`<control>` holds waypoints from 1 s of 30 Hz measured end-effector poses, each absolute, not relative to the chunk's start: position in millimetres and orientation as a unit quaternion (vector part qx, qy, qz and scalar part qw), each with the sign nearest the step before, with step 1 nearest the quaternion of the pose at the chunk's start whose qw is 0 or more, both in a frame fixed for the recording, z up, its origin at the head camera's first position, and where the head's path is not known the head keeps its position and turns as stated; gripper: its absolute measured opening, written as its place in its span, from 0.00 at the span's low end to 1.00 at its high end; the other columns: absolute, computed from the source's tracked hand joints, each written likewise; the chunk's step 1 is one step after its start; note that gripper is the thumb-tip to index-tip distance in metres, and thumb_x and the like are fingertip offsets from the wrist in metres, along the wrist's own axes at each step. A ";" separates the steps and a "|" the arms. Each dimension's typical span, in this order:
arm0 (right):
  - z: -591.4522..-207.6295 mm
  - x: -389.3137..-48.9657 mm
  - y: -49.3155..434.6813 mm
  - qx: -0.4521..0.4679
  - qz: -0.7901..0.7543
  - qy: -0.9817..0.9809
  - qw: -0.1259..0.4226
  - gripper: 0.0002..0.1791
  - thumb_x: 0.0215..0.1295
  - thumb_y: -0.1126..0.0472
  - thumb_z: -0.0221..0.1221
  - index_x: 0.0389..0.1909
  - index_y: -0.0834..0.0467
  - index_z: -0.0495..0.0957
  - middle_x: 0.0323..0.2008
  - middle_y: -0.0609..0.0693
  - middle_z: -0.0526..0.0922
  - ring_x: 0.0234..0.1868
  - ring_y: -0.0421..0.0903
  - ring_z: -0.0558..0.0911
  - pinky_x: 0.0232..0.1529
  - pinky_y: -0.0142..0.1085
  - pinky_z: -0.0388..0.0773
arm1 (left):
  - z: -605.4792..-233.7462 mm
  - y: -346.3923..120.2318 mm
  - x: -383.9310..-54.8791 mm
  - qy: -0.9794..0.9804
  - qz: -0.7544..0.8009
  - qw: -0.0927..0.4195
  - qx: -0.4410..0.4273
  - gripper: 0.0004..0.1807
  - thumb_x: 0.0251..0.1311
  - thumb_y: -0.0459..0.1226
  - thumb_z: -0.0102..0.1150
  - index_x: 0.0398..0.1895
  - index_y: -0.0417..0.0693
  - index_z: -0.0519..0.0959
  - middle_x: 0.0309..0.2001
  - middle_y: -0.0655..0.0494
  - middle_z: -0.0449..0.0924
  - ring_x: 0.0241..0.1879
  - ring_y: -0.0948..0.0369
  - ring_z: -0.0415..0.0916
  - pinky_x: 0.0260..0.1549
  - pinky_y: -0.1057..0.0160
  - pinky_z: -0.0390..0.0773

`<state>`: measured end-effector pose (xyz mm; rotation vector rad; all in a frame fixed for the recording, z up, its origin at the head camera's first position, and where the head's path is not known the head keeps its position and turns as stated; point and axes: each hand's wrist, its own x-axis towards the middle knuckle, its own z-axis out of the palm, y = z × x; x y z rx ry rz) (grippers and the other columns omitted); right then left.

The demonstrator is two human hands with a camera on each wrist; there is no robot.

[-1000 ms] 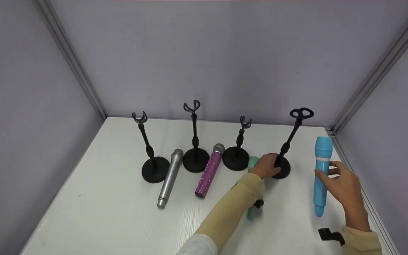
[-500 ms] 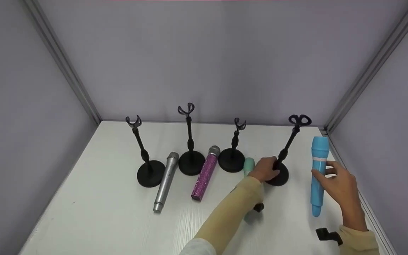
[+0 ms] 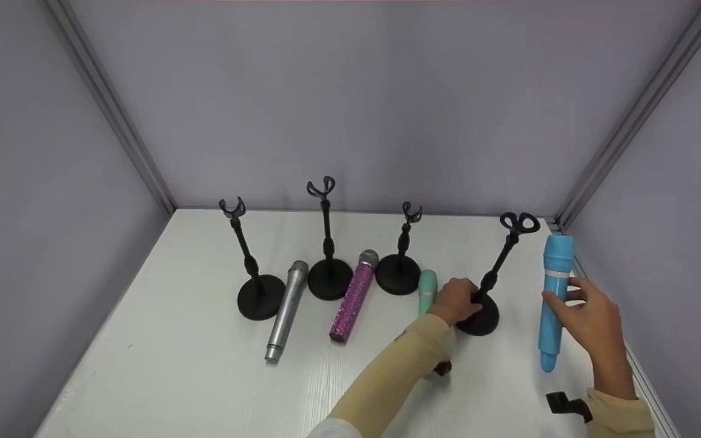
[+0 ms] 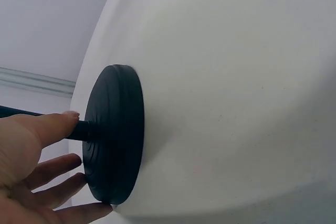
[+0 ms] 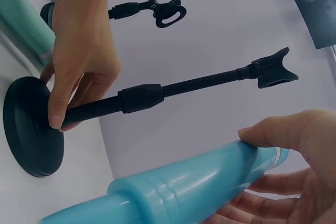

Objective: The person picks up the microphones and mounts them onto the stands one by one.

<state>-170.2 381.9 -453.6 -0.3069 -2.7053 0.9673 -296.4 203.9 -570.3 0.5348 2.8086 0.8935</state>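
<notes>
My left hand (image 3: pixel 455 300) grips the lower pole of the rightmost black microphone stand (image 3: pixel 498 267), just above its round base (image 4: pixel 116 135). In the left wrist view the thumb lies along the pole and the other fingers reach the base's rim. Whether the base sits flat on the table I cannot tell. At the right, my right hand (image 3: pixel 594 322) holds a light blue microphone (image 3: pixel 551 310) between thumb and fingers, head end up in the head view. A mint green microphone (image 3: pixel 428 289) lies beside my left hand, partly hidden by the forearm.
Three more black stands stand in a row: a left one (image 3: pixel 260 298), a taller one (image 3: pixel 330 280) and a short one (image 3: pixel 398 275). A silver microphone (image 3: pixel 286 313) and a glittery purple microphone (image 3: pixel 353 298) lie on the white table (image 3: pixel 204 377). Grey walls enclose it.
My left hand has drawn the rightmost stand toward me, away from the back wall. The right hand has kept the blue microphone in nearly the same place.
</notes>
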 end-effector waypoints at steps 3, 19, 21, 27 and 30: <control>-453.5 -168.6 380.8 -0.106 0.336 -0.927 0.129 0.37 0.69 0.47 0.63 0.66 0.71 0.70 0.53 0.76 0.82 0.46 0.68 0.87 0.37 0.49 0.87 | -568.9 199.4 -292.0 0.934 0.295 0.087 0.181 0.13 0.60 0.41 0.74 0.48 0.53 0.89 0.42 0.62 0.90 0.44 0.68 0.84 0.45 0.72 0.82; -441.3 -164.4 376.4 -0.100 0.342 -0.918 0.175 0.35 0.69 0.49 0.64 0.66 0.71 0.71 0.52 0.74 0.83 0.45 0.67 0.87 0.32 0.29 0.74 | -558.5 181.0 -268.8 0.915 0.288 0.140 0.243 0.05 0.57 0.37 0.76 0.37 0.50 0.91 0.32 0.61 0.89 0.28 0.70 0.76 0.28 0.76 0.77; -440.9 -163.7 375.6 -0.100 0.342 -0.918 0.176 0.35 0.69 0.49 0.64 0.66 0.70 0.71 0.52 0.74 0.83 0.45 0.68 0.87 0.33 0.29 0.74 | -557.2 178.7 -265.4 0.918 0.283 0.141 0.241 0.06 0.56 0.37 0.77 0.36 0.51 0.91 0.31 0.61 0.89 0.27 0.70 0.77 0.27 0.76 0.77; -436.9 -160.1 375.6 -0.106 0.340 -0.918 0.177 0.35 0.69 0.49 0.64 0.66 0.69 0.71 0.53 0.73 0.83 0.45 0.65 0.87 0.34 0.32 0.74 | -553.4 173.6 -258.3 0.921 0.274 0.146 0.237 0.08 0.54 0.37 0.78 0.37 0.51 0.91 0.31 0.61 0.89 0.27 0.70 0.78 0.28 0.75 0.78; -434.5 -158.3 376.3 -0.106 0.335 -0.919 0.179 0.34 0.68 0.49 0.64 0.66 0.68 0.72 0.53 0.72 0.83 0.39 0.51 0.86 0.34 0.31 0.74 | -552.9 171.1 -256.0 0.919 0.276 0.151 0.239 0.09 0.54 0.36 0.79 0.38 0.51 0.91 0.31 0.61 0.89 0.28 0.70 0.78 0.28 0.75 0.78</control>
